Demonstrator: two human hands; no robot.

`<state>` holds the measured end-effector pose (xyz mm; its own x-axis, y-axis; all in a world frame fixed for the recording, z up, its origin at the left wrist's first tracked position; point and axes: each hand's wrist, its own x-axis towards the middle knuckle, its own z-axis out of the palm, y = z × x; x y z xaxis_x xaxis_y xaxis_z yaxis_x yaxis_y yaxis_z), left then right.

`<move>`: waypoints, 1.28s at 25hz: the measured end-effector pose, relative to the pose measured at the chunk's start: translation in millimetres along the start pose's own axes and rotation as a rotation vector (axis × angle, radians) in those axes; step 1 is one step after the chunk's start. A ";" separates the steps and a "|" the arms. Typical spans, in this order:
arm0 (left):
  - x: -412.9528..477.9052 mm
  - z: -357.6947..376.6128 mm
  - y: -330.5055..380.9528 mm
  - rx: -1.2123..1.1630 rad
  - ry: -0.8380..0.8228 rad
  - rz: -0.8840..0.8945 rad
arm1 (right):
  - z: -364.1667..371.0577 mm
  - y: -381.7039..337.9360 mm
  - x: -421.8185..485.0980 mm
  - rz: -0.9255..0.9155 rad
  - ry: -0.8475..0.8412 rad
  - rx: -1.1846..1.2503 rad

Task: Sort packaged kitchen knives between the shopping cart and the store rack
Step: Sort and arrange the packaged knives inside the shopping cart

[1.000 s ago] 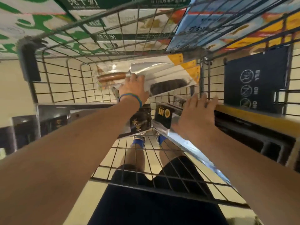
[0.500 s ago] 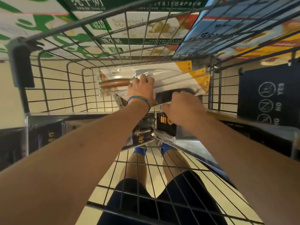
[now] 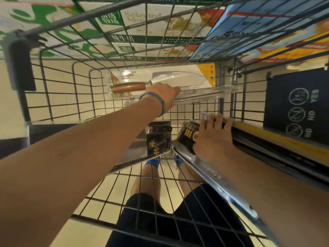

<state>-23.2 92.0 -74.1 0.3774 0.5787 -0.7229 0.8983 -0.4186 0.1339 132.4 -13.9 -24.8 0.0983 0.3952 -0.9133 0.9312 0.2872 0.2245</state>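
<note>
Cream floor tiles show through the wire shopping cart, and milk cartons are stacked beyond its far wall. Your left hand, with a blue wristband at the wrist, reaches to the far end of the basket. Its fingers curl around the lower edge of a blister-packed knife, held close to the far wall, with the wooden handle sticking out to the left of that hand. Your right hand is nearer you, fingers stretched straight over the top of a black knife package with gold marks, which leans along the cart's right side. Between your two hands, below the left wrist, leans a second black package with gold characters. To the right of your right hand hangs a dark sign marked YES and NO.
</note>
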 end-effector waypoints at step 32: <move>-279.5 -137.1 48.1 -1.111 0.768 -0.028 | -67.7 -0.1 -208.8 -0.333 0.204 1.890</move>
<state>-54.6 6.0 227.3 0.0571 0.9728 -0.2246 0.4749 0.1714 0.8632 88.0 -37.3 188.9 -0.0424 0.6526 -0.7565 0.0294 -0.7561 -0.6538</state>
